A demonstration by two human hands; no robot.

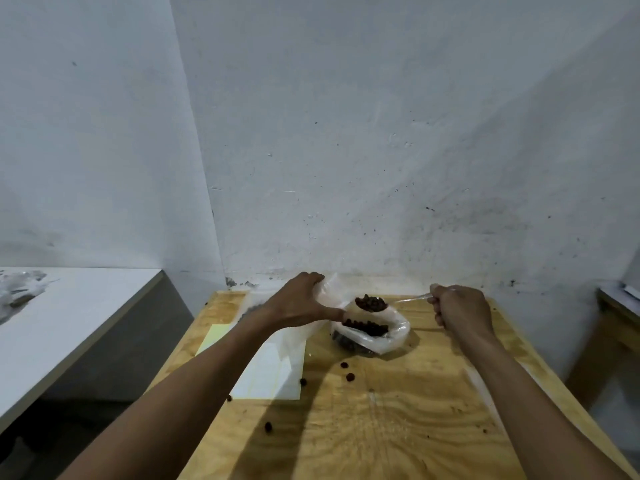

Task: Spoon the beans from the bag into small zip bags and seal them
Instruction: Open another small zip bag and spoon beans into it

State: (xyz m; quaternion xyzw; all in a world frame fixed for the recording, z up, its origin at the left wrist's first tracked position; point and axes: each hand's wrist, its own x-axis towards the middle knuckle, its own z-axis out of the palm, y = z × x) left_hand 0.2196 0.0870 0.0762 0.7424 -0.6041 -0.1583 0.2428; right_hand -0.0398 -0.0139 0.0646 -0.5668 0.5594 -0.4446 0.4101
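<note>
A clear plastic bag (391, 336) of dark beans sits open at the far middle of the wooden table (398, 427). My right hand (460, 311) grips the handle of a clear plastic spoon (372, 304), heaped with beans, just above the bag's mouth. My left hand (301, 301) holds a small clear zip bag (330, 289) upright to the left of the spoon, thumb stretched toward the bean bag. The zip bag's lower part hangs down behind my hand.
Several loose beans (349, 376) lie scattered on the table in front of the bag. Pale sheets, maybe flat zip bags (273, 368), lie under my left forearm. A white counter (69, 323) stands at left, another table edge (616, 306) at right. The wall is close behind.
</note>
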